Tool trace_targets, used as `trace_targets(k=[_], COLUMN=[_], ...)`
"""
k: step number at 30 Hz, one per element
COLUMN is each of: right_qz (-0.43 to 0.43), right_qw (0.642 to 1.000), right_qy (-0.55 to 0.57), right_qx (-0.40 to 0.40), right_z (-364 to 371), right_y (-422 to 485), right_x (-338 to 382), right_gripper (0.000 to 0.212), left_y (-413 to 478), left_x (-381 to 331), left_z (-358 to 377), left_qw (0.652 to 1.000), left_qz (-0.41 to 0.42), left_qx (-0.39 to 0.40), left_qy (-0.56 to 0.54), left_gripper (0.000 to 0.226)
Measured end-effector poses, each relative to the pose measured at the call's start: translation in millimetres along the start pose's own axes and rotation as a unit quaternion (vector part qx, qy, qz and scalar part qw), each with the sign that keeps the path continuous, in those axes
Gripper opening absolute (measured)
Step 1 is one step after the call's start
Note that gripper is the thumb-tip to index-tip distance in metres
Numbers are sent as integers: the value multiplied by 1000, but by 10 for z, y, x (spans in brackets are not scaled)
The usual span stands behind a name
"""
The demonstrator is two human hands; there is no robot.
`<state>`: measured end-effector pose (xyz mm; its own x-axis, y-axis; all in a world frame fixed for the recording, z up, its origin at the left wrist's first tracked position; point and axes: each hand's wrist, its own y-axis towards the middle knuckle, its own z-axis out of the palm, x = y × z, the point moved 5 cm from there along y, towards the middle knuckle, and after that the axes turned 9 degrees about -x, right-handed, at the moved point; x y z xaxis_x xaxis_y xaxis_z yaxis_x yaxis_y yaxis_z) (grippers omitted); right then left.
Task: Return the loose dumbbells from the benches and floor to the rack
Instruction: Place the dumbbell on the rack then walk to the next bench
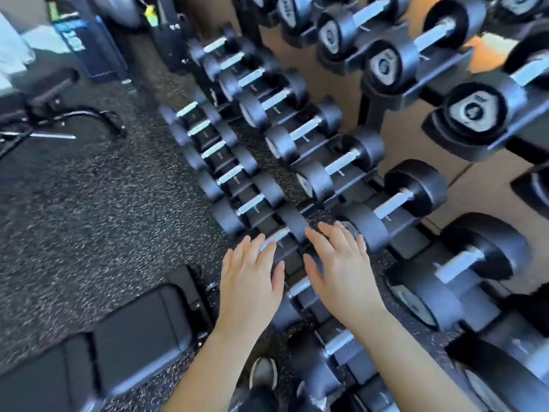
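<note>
Hands empty, both ours: left hand [249, 281] and right hand [341, 269] spread flat, fingers apart, side by side over the lowest tier of the rack [445, 84]. We see a dumbbell [276, 236] on that tier under the left fingertips; contact unclear, frame blurred. Bench [142, 325] sits at lower left on the speckled floor [89, 218].

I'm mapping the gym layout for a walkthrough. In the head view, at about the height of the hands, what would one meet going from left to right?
Bench pad → left hand → right hand → large dumbbell on the rack's middle tier. Both hands are open and hold nothing.
</note>
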<state>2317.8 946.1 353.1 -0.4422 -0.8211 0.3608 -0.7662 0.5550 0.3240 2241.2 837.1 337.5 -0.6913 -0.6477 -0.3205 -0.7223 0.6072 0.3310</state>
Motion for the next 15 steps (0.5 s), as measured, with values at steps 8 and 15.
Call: trace_targets(k=[8,15], right_qz=[-52,-120], right_qw=[998,992], right_qy=[11,32], right_qx=[39,-8], right_z=[260,181], right_y=[-53,-331], right_x=[792,1039], right_gripper=[41,41], left_y=[-254,-572], left_x=[770,774], left_z=[-272,-542], left_qw=[997,996], left_qz=[-66,-86], left_qx=[30,-27], left_qy=[7,21], left_gripper=[38,35])
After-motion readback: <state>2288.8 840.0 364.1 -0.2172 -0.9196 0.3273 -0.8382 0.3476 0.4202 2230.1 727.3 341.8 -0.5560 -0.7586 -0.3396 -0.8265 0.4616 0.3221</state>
